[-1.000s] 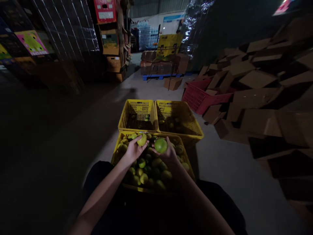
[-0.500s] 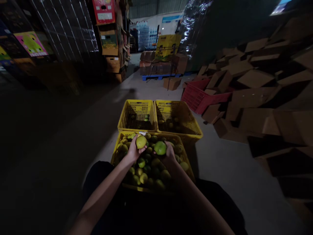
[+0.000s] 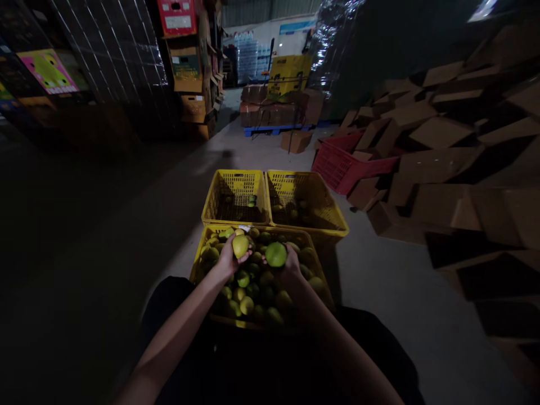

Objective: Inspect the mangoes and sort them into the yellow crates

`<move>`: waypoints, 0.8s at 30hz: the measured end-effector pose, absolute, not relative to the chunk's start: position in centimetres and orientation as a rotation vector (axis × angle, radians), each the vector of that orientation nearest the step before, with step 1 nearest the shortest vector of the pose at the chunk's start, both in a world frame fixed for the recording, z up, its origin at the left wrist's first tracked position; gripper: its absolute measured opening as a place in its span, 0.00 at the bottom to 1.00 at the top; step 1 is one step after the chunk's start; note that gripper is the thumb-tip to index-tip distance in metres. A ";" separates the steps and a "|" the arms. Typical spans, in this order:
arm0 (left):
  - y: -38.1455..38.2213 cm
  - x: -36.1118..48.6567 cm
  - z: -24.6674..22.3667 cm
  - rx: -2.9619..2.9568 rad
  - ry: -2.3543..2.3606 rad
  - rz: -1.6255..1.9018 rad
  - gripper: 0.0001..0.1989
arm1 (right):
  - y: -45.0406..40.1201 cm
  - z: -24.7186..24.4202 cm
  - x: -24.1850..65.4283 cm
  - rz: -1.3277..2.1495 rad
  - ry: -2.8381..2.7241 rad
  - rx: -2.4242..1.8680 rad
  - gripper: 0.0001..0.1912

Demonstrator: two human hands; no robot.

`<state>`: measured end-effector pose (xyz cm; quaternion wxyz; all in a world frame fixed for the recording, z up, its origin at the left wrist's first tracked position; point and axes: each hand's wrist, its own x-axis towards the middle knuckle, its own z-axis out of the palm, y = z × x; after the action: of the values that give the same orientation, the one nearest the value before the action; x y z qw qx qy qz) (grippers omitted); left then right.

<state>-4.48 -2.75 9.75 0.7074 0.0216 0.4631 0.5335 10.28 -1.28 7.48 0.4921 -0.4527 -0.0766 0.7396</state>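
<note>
My left hand (image 3: 229,256) holds a yellow fruit (image 3: 240,246) above the near yellow crate (image 3: 324,277). A green fruit (image 3: 275,255) rests in my right hand (image 3: 292,263), a short way to the right over the same crate. Below both hands the crate is full of green and yellowish fruits (image 3: 247,305). Behind it stand two more yellow crates side by side. The back left crate (image 3: 240,179) has a few small green fruits (image 3: 252,201) inside, and the back right crate (image 3: 327,197) has several fruits in shadow.
A red crate (image 3: 337,169) leans at the right beside a large heap of cardboard boxes (image 3: 442,163). Farther back, a blue pallet (image 3: 274,130) bears cartons, with a small box (image 3: 296,141) in front. Stacked cartons (image 3: 192,107) stand at the back left.
My left hand and the yellow fruit have shifted slightly left, and the fruit's visible side has turned a little. Both hands still hold their fruits. The whole view has moved very slightly.
</note>
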 end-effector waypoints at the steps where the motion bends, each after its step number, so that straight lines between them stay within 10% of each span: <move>1: -2.8 -4.5 9.8 0.028 1.019 1.181 0.17 | -1.3 7.5 10.2 1.803 -0.165 -1.118 0.10; 24: -2.5 -4.7 9.5 -0.120 1.083 1.338 0.09 | -1.5 5.2 10.5 1.624 -0.674 -1.028 0.08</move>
<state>-4.71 -2.49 9.46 0.6504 -0.0530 0.4767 0.5890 10.53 -1.48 5.21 0.5247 -0.4296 -0.2817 0.6788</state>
